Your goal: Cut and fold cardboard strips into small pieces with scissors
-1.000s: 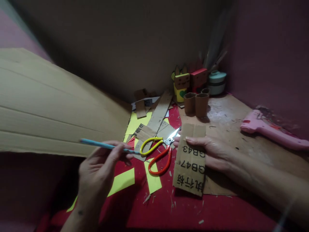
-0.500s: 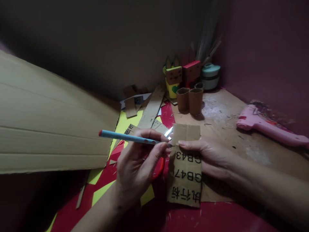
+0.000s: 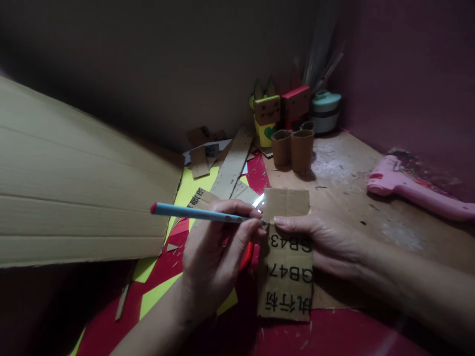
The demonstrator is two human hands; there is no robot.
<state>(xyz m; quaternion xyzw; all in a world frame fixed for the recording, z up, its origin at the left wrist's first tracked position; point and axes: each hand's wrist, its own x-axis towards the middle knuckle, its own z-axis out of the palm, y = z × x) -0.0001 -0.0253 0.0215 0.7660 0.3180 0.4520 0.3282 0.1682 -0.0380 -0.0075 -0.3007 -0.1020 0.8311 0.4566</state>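
A blue pencil (image 3: 193, 212) with a red end is pinched in my left hand (image 3: 217, 252), its tip touching the left edge of a cardboard strip (image 3: 287, 277). The strip is brown, stands roughly lengthwise before me and carries black printed characters that read upside down. My right hand (image 3: 326, 235) grips the strip by its right edge, thumb on the front face and the other fingers behind, mostly hidden. Partly hidden behind my left hand lie scissors with a red handle (image 3: 245, 254); a shiny blade shows above the fingers.
A large cardboard panel (image 3: 81, 193) rises at the left. Cardboard tubes (image 3: 302, 151), a yellow figure (image 3: 266, 121), a red figure (image 3: 297, 101) and a lidded teal pot (image 3: 325, 111) stand at the back. A pink glue gun (image 3: 411, 188) lies right. Yellow paper (image 3: 159, 296) and scraps cover the left.
The pencil tip stays at the strip's left edge, and both hands keep their hold. The view has shifted slightly; hands and strip have hardly moved.
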